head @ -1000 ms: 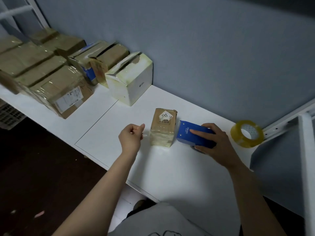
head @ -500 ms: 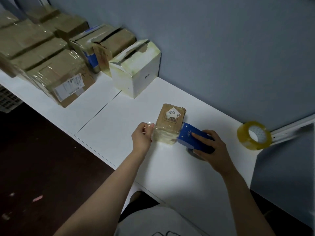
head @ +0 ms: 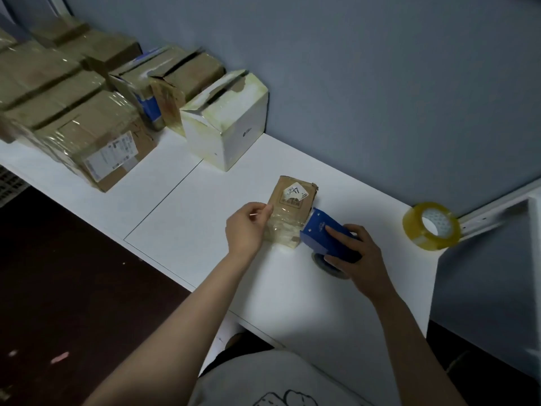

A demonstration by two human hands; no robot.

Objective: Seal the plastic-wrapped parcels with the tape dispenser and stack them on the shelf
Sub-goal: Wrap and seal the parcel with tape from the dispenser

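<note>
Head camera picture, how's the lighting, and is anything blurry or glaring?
Head view: the light is dim and bluish. Head view: the plastic-wrapped brown cardboard boxes at far left look soft and smeared, with faint sheen on the wrap. Head view: the small brown taped parcel and blue plastic tape dispenser are sharpest. Head view: the white metal rail at right is blurred.
</note>
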